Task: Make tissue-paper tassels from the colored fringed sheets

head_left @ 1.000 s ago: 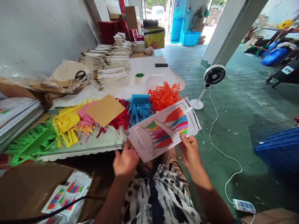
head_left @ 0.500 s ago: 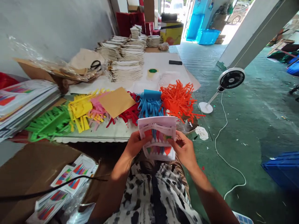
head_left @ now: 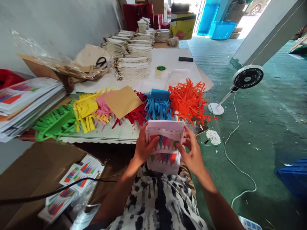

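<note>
Both my hands hold a white printed packet point(head_left: 164, 163) above my lap; colourful tassel pictures cover its front. My left hand point(head_left: 145, 147) grips the left edge, thumb across the print. On the opposite edge my right hand point(head_left: 192, 150) has its thumb on the front and its fingers behind. Just beyond, on the table, lie fringed paper tassels: orange point(head_left: 189, 99), blue point(head_left: 158, 105), red point(head_left: 136, 115), pink point(head_left: 105, 107), yellow point(head_left: 86, 111) and green point(head_left: 56, 121). A tan envelope point(head_left: 123, 101) rests over the pink and red ones.
Stacked cream bundles point(head_left: 133, 68), a tape roll point(head_left: 160, 69), a black phone point(head_left: 185, 59) and scissors point(head_left: 101, 62) are farther back on the table. Printed sheets point(head_left: 31, 99) are piled at left. An open carton point(head_left: 21, 172) holds more packets. A fan point(head_left: 248, 76) stands on the floor at right.
The view has shifted slightly, so the table things appear a little farther right. The packet stays in both hands, with its front turned more fully toward me.
</note>
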